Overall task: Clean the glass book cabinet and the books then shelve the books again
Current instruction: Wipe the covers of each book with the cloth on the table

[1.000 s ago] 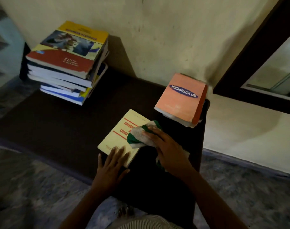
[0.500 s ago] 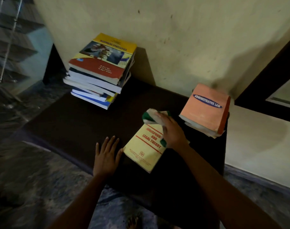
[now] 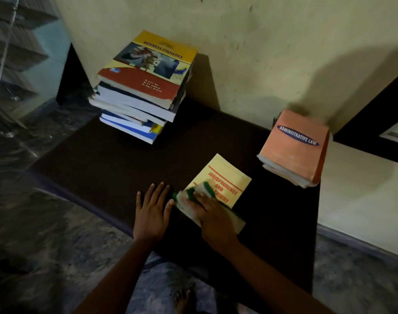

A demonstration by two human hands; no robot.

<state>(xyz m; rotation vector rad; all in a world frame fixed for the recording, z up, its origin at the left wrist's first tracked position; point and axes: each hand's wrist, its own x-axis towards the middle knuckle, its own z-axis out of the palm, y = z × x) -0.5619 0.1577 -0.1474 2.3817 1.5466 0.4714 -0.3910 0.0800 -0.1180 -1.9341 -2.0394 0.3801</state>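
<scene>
Fig.: Book-cleaning stage, approx. mid-task; one vol. under the cloth, nothing shelved yet.

Centre-right of frame: right hand [image 3: 212, 214] presses a green-and-white cloth [image 3: 194, 198] onto the lower part of the yellow book [image 3: 225, 177], fingers laid fairly flat on the cloth, not clenched. The book lies flat on the dark table [image 3: 103, 164]. Left hand [image 3: 152, 207], lower centre, rests palm-down on the table just beside the cloth, fingers straight, holding nothing. Upper centre: book stack [image 3: 146, 87]; right: orange book [image 3: 293, 148] on top of a smaller pile. Which pile is wiped vs. pending cannot be told. Dark-framed glass panel [image 3: 361, 123] at the right edge is possibly the cabinet; its state is not visible. Judged remaining: finish this vol., any unwiped books, then all reshelving.
</scene>
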